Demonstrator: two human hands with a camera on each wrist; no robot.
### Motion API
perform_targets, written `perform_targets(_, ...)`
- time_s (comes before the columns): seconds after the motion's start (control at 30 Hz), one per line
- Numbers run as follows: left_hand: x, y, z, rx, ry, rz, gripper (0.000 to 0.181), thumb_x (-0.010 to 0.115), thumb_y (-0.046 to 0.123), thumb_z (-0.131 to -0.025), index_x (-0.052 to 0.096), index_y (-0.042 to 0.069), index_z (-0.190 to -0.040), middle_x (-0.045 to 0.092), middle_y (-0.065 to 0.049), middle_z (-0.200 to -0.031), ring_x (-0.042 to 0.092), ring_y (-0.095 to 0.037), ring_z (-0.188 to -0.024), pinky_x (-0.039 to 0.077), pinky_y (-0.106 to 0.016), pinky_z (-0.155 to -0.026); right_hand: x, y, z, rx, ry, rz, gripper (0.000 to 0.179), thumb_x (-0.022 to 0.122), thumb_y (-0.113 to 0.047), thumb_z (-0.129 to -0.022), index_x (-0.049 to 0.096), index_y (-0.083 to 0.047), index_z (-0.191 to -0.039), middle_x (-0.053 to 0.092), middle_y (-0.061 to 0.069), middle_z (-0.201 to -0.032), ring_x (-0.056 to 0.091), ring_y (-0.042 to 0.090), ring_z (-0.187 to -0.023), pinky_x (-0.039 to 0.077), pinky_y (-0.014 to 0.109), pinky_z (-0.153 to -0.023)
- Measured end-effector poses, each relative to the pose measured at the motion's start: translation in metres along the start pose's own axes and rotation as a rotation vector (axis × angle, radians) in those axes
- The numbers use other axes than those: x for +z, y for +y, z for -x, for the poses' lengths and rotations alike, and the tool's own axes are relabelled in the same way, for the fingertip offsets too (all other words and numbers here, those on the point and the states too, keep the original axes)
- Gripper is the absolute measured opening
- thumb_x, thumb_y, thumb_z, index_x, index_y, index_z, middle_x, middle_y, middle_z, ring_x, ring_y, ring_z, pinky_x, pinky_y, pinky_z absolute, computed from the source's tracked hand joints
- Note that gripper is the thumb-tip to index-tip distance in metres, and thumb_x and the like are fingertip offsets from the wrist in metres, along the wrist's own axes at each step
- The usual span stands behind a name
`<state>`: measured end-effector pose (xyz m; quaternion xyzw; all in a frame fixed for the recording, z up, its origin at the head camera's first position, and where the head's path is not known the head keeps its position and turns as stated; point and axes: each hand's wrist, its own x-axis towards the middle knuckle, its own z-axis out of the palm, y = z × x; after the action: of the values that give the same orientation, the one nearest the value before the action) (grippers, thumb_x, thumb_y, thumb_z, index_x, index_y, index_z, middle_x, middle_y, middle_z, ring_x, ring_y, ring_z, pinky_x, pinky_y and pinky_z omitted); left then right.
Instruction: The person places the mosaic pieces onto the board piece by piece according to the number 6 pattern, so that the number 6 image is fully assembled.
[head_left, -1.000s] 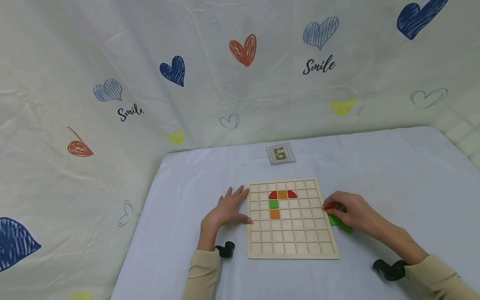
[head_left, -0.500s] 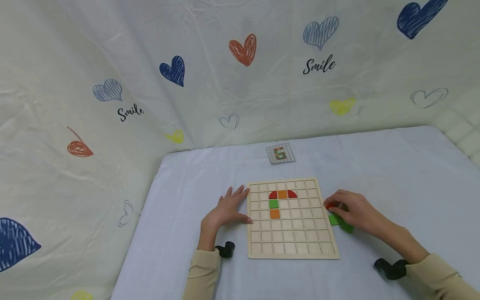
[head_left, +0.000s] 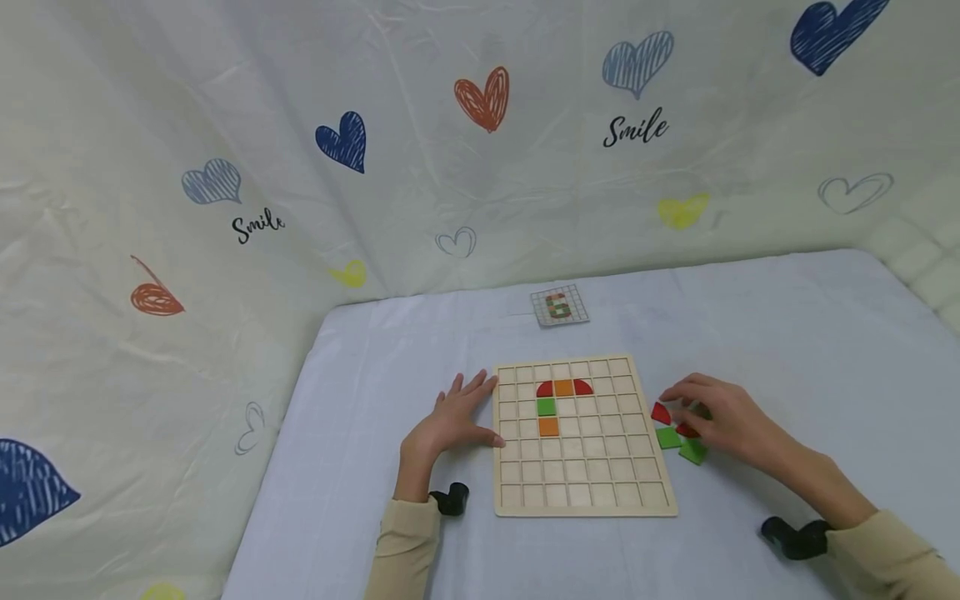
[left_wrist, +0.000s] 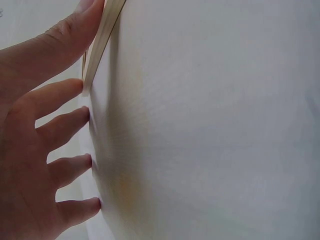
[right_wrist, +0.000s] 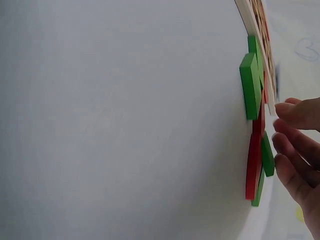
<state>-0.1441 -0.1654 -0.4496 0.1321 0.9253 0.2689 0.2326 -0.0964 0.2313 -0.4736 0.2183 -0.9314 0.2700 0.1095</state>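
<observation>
In the head view, the left hand (head_left: pixel 444 423) lies with spread fingers against the left edge of a wooden grid board (head_left: pixel 592 497). On the board are two red quarter-round tiles, an orange square (head_left: pixel 549 427), another orange square between the red ones, and a green square (head_left: pixel 546 407). The right hand (head_left: pixel 723 417) hovers over loose tiles right of the board, its fingers loosely bent and nothing seen between them. Beneath and beside it lie a red quarter-round tile (head_left: pixel 661 413), a second red tile (head_left: pixel 686 431) and green tiles (head_left: pixel 668 438). The right wrist view shows several green blocks (right_wrist: pixel 250 87) and red ones.
A small card (head_left: pixel 560 307) with a coloured figure on a grid lies behind the board. White cloth (head_left: pixel 420 350) covers the table, and a curtain printed with hearts (head_left: pixel 482 98) hangs behind. Black camera mounts (head_left: pixel 795 538) sit at both wrists.
The right hand has let go of a red tile and drawn back to the right, uncovering it beside the board. The left hand stays at the board's edge.
</observation>
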Motion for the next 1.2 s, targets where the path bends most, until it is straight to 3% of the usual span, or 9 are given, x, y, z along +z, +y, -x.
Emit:
perform_targets(0.23, -0.001, 0.0, 0.0, 0.0, 0.001, 0.0, 0.101, 0.09, 0.029, -0.08, 0.033, 0.019, -0.163, 0.02, -0.004, -0.172, 0.0, -0.036, -0.161, 0.004, -0.064, -0.127, -0.008, 0.007, 0.007, -0.012, 0.036, 0.063, 0.036, 0.09, 0.007, -0.066, 0.078, -0.008, -0.097, 0.072, 0.002, -0.095, 0.063, 0.022, -0.085, 0.06, 0.03, -0.069)
perform_targets(0.53, -0.001, -0.001, 0.0, 0.001, 0.007, -0.005, 0.1, 0.089, 0.028, -0.08, 0.033, 0.019, -0.163, 0.02, -0.004, -0.172, 0.001, -0.036, -0.161, 0.004, -0.064, -0.127, -0.014, 0.012, 0.013, -0.007, -0.02, 0.105, 0.034, 0.09, 0.004, -0.068, 0.078, -0.006, -0.099, 0.072, 0.008, -0.101, 0.066, 0.028, -0.092, 0.062, 0.041, -0.074)
perform_targets(0.7, -0.001, -0.003, -0.001, 0.001, 0.004, 0.002, 0.101, 0.09, 0.028, -0.08, 0.033, 0.019, -0.163, 0.02, -0.003, -0.173, 0.0, -0.036, -0.161, 0.003, -0.063, -0.127, -0.014, 0.016, 0.015, -0.027, 0.0, 0.102, 0.038, 0.091, 0.004, -0.065, 0.078, -0.007, -0.099, 0.071, 0.005, -0.099, 0.064, 0.023, -0.087, 0.062, 0.031, -0.071)
perform_targets(0.93, -0.001, -0.002, -0.001, 0.007, 0.003, -0.002, 0.1, 0.089, 0.028, -0.08, 0.034, 0.018, -0.163, 0.02, -0.004, -0.172, 0.001, -0.037, -0.161, 0.004, -0.064, -0.127, -0.016, 0.018, 0.016, -0.024, 0.012, 0.058, 0.038, 0.091, 0.006, -0.064, 0.077, -0.005, -0.098, 0.067, 0.0, -0.093, 0.053, 0.003, -0.072, 0.053, 0.02, -0.06)
perform_targets(1.2, -0.001, 0.001, 0.0, -0.002, 0.0, 0.002, 0.1, 0.089, 0.03, -0.081, 0.033, 0.019, -0.163, 0.02, -0.003, -0.172, 0.0, -0.035, -0.161, 0.004, -0.063, -0.127, -0.018, 0.016, 0.014, 0.025, -0.01, 0.057, 0.031, 0.089, 0.005, -0.069, 0.079, -0.008, -0.095, 0.066, -0.006, -0.088, 0.061, 0.007, -0.075, 0.059, 0.022, -0.064)
